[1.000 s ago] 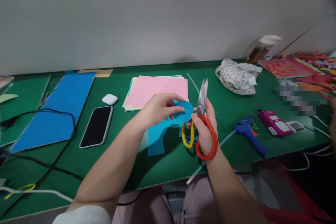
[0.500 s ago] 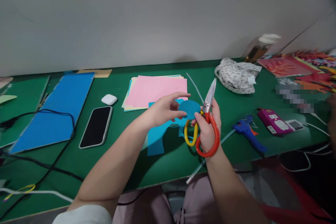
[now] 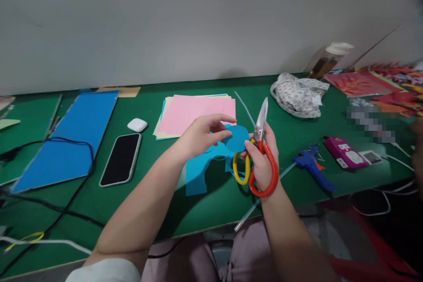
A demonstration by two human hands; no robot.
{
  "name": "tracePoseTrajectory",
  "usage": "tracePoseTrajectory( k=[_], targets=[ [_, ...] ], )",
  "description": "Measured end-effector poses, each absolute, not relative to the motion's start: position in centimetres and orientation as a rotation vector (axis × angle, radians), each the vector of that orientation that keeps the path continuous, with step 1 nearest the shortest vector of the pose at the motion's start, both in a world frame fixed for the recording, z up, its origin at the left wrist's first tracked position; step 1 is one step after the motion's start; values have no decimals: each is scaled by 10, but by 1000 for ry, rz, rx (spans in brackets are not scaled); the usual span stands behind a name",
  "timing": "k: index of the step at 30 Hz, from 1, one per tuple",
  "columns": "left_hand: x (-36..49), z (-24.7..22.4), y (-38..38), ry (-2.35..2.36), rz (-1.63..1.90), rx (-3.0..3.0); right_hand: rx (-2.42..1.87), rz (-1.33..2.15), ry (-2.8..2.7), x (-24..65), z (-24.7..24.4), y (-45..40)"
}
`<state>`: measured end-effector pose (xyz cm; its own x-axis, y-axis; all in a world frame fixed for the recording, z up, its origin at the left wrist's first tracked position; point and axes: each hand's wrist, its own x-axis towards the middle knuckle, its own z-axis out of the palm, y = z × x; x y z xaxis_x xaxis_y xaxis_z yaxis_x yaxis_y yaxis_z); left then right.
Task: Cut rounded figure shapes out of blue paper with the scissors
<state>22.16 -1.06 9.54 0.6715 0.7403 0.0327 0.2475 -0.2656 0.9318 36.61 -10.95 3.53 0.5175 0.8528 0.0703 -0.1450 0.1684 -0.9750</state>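
My right hand (image 3: pixel 262 158) is closed around scissors (image 3: pixel 261 123) with one red and one yellow handle loop, blades pointing up and shut together. Its thumb and fingers also pinch the right edge of a round blue paper disc (image 3: pixel 236 138). Beside the disc's left edge, my left hand (image 3: pixel 206 134) has its fingers apart, the thumb tip at or very near the edge. Beneath both hands lie cut blue paper scraps (image 3: pixel 196 178) on the green table. A stack of coloured paper with a pink sheet (image 3: pixel 194 112) on top sits behind my left hand.
To the left are a phone (image 3: pixel 121 160), a white earbud case (image 3: pixel 137 125), a blue board (image 3: pixel 72 136) and black cables. On the right lie a blue glue gun (image 3: pixel 312 165), a purple packet (image 3: pixel 345 153), a patterned cloth pouch (image 3: pixel 297 95) and a bottle (image 3: pixel 330 59).
The blue disc has tilted to face me more and shifted slightly down. My left thumb has moved up and left along its edge. The scissors have leaned slightly left at the tip.
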Motion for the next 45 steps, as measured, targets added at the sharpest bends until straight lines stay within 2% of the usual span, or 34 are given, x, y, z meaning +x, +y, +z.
tracePoseTrajectory(
  k=[14, 21, 28, 33, 40, 45],
  targets=[
    [233, 85, -18, 739, 500, 1798, -1180, 842, -603, 363, 31, -108],
    [234, 88, -18, 800, 705, 1669, -1178, 834, -784, 360, 30, -110],
    [225, 93, -17, 772, 525, 1786, -1250, 798, -762, 364, 33, -112],
    [234, 88, -19, 811, 643, 1690, -1249, 795, -745, 363, 31, -112],
    [247, 77, -22, 789, 565, 1531, -1238, 726, -716, 360, 29, -111],
    [239, 86, -23, 823, 708, 1464, -1180, 709, -801, 358, 33, -113]
  ],
)
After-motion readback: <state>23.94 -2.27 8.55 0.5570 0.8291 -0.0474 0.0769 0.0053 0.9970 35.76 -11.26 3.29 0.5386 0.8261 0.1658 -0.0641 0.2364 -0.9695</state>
